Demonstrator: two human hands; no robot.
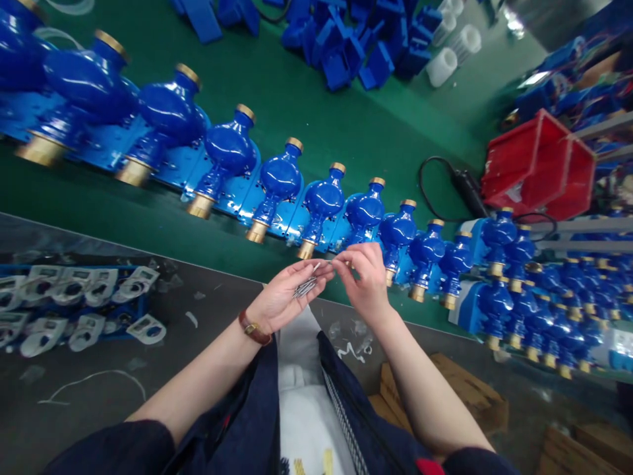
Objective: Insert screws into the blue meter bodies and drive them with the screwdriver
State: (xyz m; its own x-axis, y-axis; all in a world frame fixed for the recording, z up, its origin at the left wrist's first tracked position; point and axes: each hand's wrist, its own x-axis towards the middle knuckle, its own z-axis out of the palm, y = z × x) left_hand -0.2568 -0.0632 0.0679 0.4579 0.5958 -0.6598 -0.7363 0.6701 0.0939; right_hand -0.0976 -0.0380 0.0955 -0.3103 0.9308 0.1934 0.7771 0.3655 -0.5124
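my dark jacket (247,402) is nearest. my left hand (289,297), loosely curled, holds thin metal pins (305,287) in its palm, likely to keep them gathered; my right hand (364,276) pinches closed, its catch too small to tell, near blue valves (324,198) rowed along the surface (277,86).

"How many glossy blue, bulbous housings with brass-coloured ends (280,177) lie in the long front row?"
"Ten, the leftmost cut by the edge. Those stacked farther right overlap too much to count."
"Bare hands?"
"Two: a left hand (287,290) and a right hand (366,280)."
"Slim, silvery metal pins (305,286)?"
"Several, bunched beyond counting."
"Whitish plastic cylinders (442,67)?"
"At least three."
"Red plastic bins (514,155)?"
"One."
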